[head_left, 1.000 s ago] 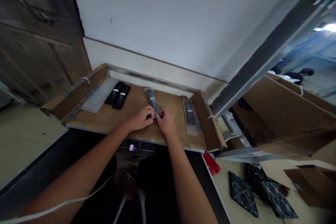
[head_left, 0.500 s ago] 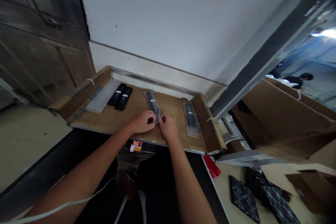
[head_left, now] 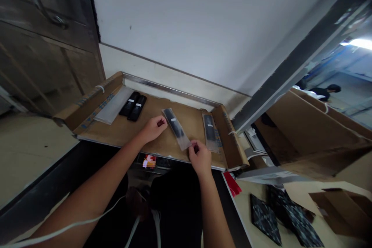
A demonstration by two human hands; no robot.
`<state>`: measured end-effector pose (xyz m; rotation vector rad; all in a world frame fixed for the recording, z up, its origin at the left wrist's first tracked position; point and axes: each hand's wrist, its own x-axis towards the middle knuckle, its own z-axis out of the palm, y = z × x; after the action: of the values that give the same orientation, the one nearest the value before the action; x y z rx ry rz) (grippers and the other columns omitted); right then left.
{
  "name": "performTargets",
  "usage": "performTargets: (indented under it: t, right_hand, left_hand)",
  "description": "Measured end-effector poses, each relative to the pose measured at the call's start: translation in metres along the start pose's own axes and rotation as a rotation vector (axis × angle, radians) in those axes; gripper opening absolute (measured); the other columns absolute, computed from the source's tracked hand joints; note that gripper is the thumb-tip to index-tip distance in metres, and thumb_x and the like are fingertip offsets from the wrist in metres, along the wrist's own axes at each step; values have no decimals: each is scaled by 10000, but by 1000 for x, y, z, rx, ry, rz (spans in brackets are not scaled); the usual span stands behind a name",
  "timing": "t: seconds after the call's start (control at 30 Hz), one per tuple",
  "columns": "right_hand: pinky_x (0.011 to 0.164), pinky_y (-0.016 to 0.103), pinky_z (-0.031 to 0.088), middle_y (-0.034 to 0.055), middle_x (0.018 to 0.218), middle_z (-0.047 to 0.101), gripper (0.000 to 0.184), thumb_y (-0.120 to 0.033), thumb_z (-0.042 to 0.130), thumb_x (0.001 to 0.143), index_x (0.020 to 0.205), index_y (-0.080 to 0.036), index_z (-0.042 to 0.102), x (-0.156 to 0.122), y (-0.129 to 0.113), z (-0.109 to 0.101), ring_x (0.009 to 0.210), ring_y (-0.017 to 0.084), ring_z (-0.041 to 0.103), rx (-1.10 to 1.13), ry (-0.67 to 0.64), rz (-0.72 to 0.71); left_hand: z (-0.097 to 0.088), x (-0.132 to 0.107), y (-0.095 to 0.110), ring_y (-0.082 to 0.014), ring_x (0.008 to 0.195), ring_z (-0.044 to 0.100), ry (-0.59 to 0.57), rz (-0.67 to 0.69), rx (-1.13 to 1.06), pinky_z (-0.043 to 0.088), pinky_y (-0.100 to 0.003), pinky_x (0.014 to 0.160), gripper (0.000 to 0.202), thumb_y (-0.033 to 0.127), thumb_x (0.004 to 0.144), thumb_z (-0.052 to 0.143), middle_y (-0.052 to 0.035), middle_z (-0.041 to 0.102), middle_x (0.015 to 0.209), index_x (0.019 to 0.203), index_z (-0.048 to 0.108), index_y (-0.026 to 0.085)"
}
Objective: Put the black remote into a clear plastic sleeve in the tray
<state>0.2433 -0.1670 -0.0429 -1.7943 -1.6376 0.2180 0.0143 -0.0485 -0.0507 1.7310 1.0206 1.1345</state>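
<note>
A clear plastic bag [head_left: 183, 142] with a black remote control [head_left: 173, 122] inside lies slanted across the cardboard-lined tray [head_left: 151, 145]. My right hand [head_left: 201, 158] pinches the lower right corner of this bag. To the left of the bag, my left hand [head_left: 155, 128] is closed with its fingers curled; nothing shows in it, and it does not touch the bag. Two bare black remote controls [head_left: 133, 105] with white labels lie side by side at the upper left. Beside the tray's right wall rests another bagged remote control [head_left: 209, 127].
Flat clear bags [head_left: 114, 106] lie at the tray's left. Cardboard walls [head_left: 229, 135] edge the tray, with a white wall [head_left: 174, 27] behind. A lit screen [head_left: 149, 161] shows below the front edge. A large carton [head_left: 314, 131] stands right; a person [head_left: 325, 92] is beyond it.
My right hand has moved right and toward me, swinging the bag's lower end that way. My left hand has come off the bag and shifted left and slightly away from me.
</note>
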Motion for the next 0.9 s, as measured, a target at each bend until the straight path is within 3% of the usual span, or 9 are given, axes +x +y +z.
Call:
performTargets:
  t: [0.1, 0.17, 0.23, 0.37, 0.5, 0.6, 0.73, 0.9]
  right_hand:
    - [802, 307, 473, 68, 914, 733, 300, -218, 463, 817, 1008, -185, 691, -4, 3, -18, 847, 210, 670, 16, -5, 77]
    - [824, 329, 478, 88, 933, 730, 313, -222, 439, 843, 1031, -176, 684, 3, -3, -25, 876, 227, 670, -18, 58, 106]
    - [839, 348, 478, 115, 974, 718, 315, -255, 425, 892, 1057, -164, 678, 18, -16, -22, 906, 241, 656, -66, 125, 56]
    - [980, 388, 430, 157, 1187, 638, 348, -251, 438, 926, 1204, -151, 622, 55, -41, 13, 1117, 258, 573, -119, 35, -198]
    - [1051, 424, 372, 178, 1366, 515, 462, -308, 508, 925, 1358, -149, 498, 65, -46, 54, 1259, 282, 469, -214, -75, -235]
    - [1038, 406, 371, 166, 1324, 536, 445, -302, 481, 947, 1366, -152, 486, 57, -47, 65, 1213, 272, 484, -255, -73, -228]
    - [963, 401, 392, 154, 1171, 590, 382, -272, 497, 936, 1297, -156, 541, 55, -52, 62, 1093, 279, 511, -373, -26, -186]
    - [880, 399, 402, 188, 1103, 577, 289, -217, 508, 912, 1167, -124, 604, 73, -33, 47, 1039, 290, 513, -559, 121, 36]
  left_hand:
    - [1, 0, -4, -121, 664, 492, 3, -4, -6, 383, -249, 638, 121, 276, 824, 567, 29, 544, 699, 768, 586, 170]
    - [1, 1, -5, -121, 666, 494, -2, 6, -18, 387, -251, 645, 112, 264, 823, 561, 30, 544, 699, 766, 586, 172]
    - [1, 1, -4, -121, 669, 495, -7, 14, -24, 385, -250, 645, 101, 252, 819, 557, 30, 544, 702, 766, 588, 172]
    - [0, 1, -1, -120, 661, 485, 14, 6, 0, 377, -251, 639, 106, 261, 808, 571, 30, 536, 699, 756, 588, 170]
    - [0, 2, 0, -118, 655, 479, 20, 7, -2, 377, -251, 641, 109, 260, 806, 568, 30, 535, 692, 746, 577, 169]
    - [0, 2, -1, -119, 662, 483, 10, 14, -21, 381, -249, 645, 108, 260, 807, 565, 31, 535, 695, 750, 579, 170]
    - [-1, 2, -1, -123, 671, 492, 10, 4, -17, 382, -253, 648, 114, 272, 805, 576, 26, 550, 700, 754, 588, 170]
    - [0, 3, -3, -122, 670, 489, 15, -7, -7, 380, -249, 643, 115, 270, 806, 566, 24, 551, 699, 748, 587, 173]
